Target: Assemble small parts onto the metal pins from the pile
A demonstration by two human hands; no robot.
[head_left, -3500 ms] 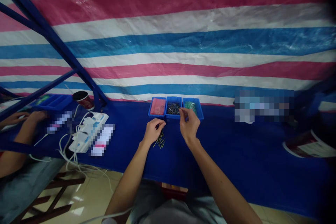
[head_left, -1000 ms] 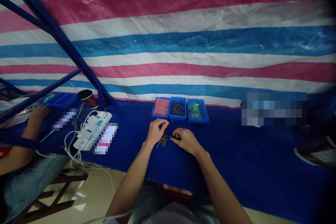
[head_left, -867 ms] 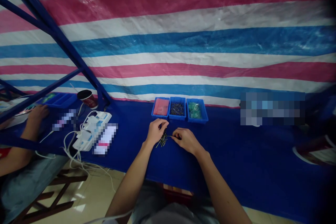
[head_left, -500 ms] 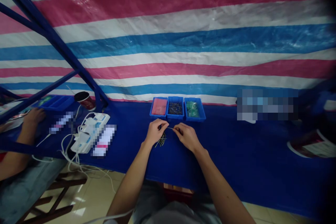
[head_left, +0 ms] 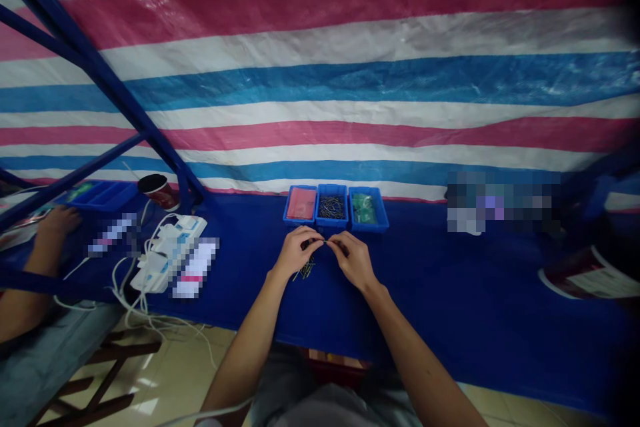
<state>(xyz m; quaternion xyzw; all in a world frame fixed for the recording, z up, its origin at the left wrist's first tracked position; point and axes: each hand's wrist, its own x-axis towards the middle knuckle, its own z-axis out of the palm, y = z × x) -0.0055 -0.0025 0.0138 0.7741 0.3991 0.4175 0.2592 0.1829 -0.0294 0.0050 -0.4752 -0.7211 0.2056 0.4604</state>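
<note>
Metal screws (head_left: 304,271) lie just beneath my left hand (head_left: 296,253). I see its fingers (head_left: 315,236) and my right hand (head_left: 355,259) pinching one small dark screw (head_left: 325,241).

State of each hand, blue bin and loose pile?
Left hand: pinching a small piece
Right hand: pinching the same piece
Left bin: open, holding pink items
Middle bin: open, holding dark pins
Right bin: open, holding green items
Loose pile: scattered, partly hidden by left hand

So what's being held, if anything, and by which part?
A small dark piece, pinched between the fingertips of the left hand and right hand; too small and covered to tell which part each grips.
</note>
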